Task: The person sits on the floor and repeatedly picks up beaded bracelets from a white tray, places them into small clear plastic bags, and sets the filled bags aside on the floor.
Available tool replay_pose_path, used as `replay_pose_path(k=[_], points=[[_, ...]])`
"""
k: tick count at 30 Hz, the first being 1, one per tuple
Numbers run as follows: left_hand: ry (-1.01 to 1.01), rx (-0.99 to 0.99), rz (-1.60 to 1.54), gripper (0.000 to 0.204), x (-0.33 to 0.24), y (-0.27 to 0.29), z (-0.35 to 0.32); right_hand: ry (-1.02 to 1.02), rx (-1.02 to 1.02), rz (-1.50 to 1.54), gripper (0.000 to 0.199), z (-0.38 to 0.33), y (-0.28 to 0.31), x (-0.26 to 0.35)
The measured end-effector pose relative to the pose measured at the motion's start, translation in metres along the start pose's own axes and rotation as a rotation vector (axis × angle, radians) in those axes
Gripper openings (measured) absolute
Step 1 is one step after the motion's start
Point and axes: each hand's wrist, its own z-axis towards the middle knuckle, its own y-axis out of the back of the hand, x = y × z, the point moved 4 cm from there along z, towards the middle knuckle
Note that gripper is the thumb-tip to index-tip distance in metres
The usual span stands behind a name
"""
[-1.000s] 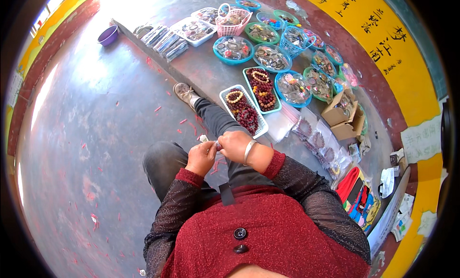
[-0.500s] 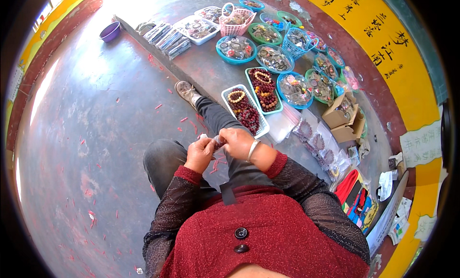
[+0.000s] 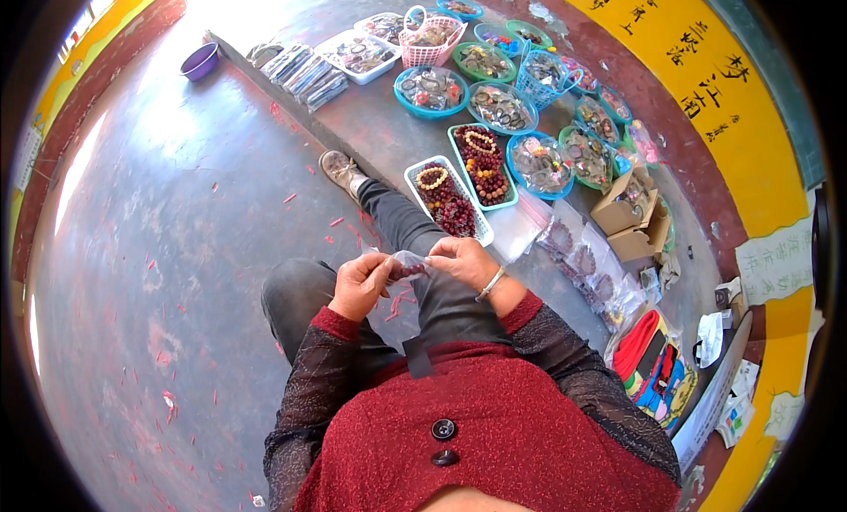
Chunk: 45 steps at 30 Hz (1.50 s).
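Observation:
Over my lap I hold a small clear plastic bag (image 3: 409,259) with dark red beads inside, which look like a bracelet. My left hand (image 3: 360,284) pinches one side of it between thumb and fingers. From the other side, my right hand (image 3: 466,262) has its fingertips closed on the bag's edge. Just beyond my hands stands a white basket (image 3: 482,233) of dark red bead bracelets with a pale one on top. Beside it, a pale green basket (image 3: 510,197) holds more beaded bracelets. Flat clear bags (image 3: 516,225) lie to the right of the baskets.
Round basins (image 3: 505,131) and handled baskets of packaged trinkets crowd the raised floor ahead. Bagged dark bracelets (image 3: 580,263), an open cardboard box (image 3: 637,240) and a colourful cloth bag (image 3: 655,362) lie to the right. A purple basin (image 3: 200,64) stands far left, beyond a floor step.
My hands have moved apart. The bag now shows stretched between them, with the dark red beads visible inside; before, my fingers mostly covered it.

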Motion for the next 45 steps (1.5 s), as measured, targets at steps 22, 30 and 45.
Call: replay_pose_path(k=[22,30,45], points=[[0.088,-0.001,-0.04,0.019,0.005,0.0,0.0,-0.019,-0.05,-0.272,0.015,0.007,-0.009,0.007],[-0.06,-0.173,0.286,0.013,0.012,0.005,0.002,-0.265,0.004,-0.03,0.013,0.001,0.003,0.016],[-0.111,-0.124,-0.239,0.039,-0.024,0.018,-0.001,-0.038,0.227,0.2,0.008,-0.002,0.0,0.098]])
